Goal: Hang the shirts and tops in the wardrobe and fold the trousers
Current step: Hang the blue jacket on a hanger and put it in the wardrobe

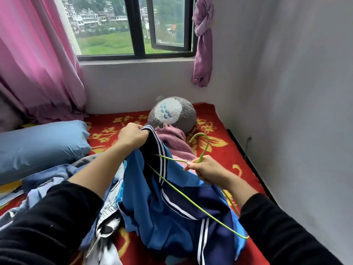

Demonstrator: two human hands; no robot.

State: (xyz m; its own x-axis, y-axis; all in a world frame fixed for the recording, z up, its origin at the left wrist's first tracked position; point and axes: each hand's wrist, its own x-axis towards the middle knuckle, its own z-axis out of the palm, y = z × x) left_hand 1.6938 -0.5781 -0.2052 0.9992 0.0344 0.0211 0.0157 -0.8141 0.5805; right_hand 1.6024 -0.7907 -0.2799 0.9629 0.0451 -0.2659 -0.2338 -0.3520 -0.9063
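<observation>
Green: one hanger (191, 199); blue: one top (145, 188).

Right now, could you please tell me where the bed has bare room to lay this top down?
Bare red blanket shows between the blue pillow and the plush toy, and in a strip between the pink towel and the right wall. The near left is crowded with a clothes heap; the blue top fills the middle.
</observation>
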